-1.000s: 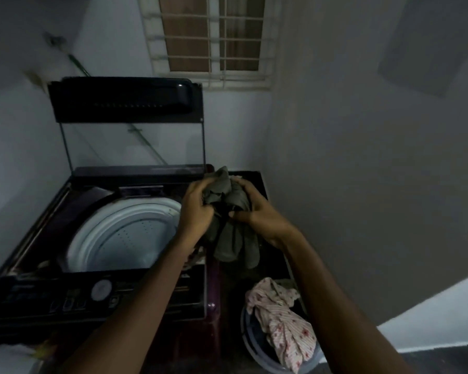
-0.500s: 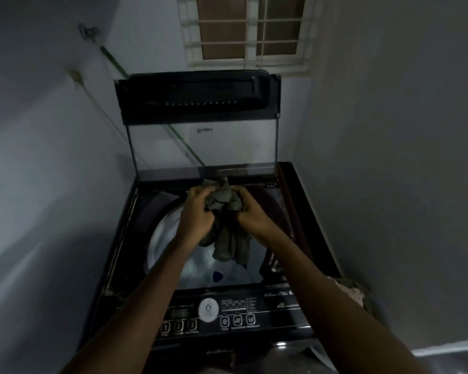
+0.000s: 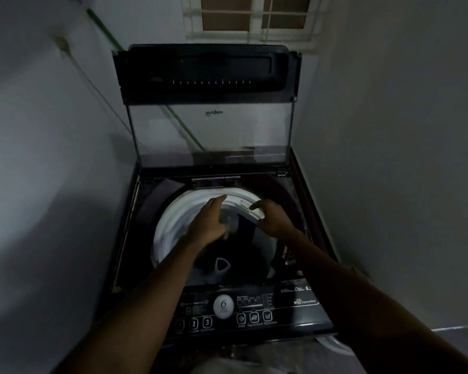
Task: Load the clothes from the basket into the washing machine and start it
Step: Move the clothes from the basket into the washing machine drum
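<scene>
The top-loading washing machine stands in front of me with its glass lid raised. Both my hands are over the white drum rim. My left hand has its fingers stretched out. A blurred grey garment hangs just beside its palm, inside the drum mouth; I cannot tell whether the two touch. My right hand hovers to the right with loosely curled fingers and holds nothing. Dark cloth lies deeper in the drum.
The control panel, with a round white dial and buttons, faces me at the front. A white basket rim shows at the lower right by the machine. Walls close in on the left and right, and a barred window is behind.
The grey garment was bunched in both hands above the machine. My hands have come apart and lowered over the drum, and the garment now hangs blurred in the drum mouth.
</scene>
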Tool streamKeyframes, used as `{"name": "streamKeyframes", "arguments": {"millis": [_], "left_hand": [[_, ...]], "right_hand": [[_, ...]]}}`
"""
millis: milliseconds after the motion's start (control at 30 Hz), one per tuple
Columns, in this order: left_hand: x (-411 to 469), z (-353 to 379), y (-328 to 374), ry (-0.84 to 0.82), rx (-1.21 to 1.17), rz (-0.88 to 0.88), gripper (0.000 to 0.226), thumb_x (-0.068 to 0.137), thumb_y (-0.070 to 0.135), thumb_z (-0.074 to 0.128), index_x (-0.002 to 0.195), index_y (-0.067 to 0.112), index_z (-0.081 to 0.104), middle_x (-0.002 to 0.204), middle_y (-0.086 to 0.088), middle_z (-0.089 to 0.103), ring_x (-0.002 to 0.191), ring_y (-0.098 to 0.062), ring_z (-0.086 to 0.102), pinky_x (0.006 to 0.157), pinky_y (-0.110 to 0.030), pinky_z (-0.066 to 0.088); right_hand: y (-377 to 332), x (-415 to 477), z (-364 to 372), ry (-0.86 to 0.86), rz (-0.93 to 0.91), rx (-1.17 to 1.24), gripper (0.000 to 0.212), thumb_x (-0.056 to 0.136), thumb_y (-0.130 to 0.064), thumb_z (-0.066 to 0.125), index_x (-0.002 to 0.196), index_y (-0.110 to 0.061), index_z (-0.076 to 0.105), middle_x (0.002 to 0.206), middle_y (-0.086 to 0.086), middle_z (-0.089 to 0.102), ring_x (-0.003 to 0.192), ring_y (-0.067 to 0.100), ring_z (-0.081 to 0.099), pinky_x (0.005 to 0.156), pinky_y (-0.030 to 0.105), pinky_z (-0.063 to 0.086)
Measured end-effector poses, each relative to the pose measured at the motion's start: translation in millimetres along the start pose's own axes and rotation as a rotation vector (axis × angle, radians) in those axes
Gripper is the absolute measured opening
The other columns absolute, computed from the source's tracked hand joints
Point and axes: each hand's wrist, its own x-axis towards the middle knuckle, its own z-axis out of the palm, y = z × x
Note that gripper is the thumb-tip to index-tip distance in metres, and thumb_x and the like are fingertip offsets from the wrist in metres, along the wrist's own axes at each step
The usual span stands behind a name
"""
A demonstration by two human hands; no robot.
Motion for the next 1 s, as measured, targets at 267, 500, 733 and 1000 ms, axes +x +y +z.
{"name": "streamKeyframes", "arguments": {"millis": [267,500,733,1000], "left_hand": [[14.2,48.7,56.2,0.007,-0.037,0.14,0.053,0.091,0.007,0.056,0.142,0.02,0.045,0.146,-0.002,0.047,0.132,-0.022,0.046,0.103,-0.032,0.043],[14.8,113.1,142.7,0.112,0.039,0.266,0.046,0.09,0.011,0.06,0.135,0.017,0.053,0.132,-0.008,0.059,0.119,-0.029,0.057,0.096,-0.034,0.044],[-6.4,222.1,231.7,0.091,0.085,0.341,0.046,0.092,0.012,0.059,0.138,0.014,0.052,0.142,-0.009,0.053,0.138,-0.024,0.043,0.114,-0.037,0.035],[-36.5,324.6,269.0,-0.056,0.035,0.175,0.042,0.092,0.011,0.059,0.134,0.015,0.056,0.137,-0.005,0.056,0.127,-0.022,0.052,0.105,-0.03,0.041]], "right_hand": [[26.4,-25.8,-50.6,0.278,0.015,0.085,0.025,0.081,-0.004,0.058,0.102,-0.009,0.072,0.113,0.012,0.066,0.104,0.028,0.061,0.087,0.026,0.046],[109.5,-68.5,-99.4,0.415,0.022,0.116,0.023,0.078,-0.004,0.057,0.097,-0.01,0.068,0.106,0.009,0.062,0.096,0.028,0.061,0.081,0.032,0.048],[235.1,-131.3,-141.2,0.336,0.098,0.106,0.02,0.082,-0.005,0.057,0.098,-0.009,0.068,0.11,0.008,0.06,0.098,0.028,0.06,0.084,0.035,0.049],[336.3,-194.1,-152.6,0.216,0.216,0.105,0.022,0.083,-0.004,0.056,0.101,-0.009,0.067,0.116,0.011,0.055,0.099,0.032,0.06,0.087,0.038,0.049]]}}
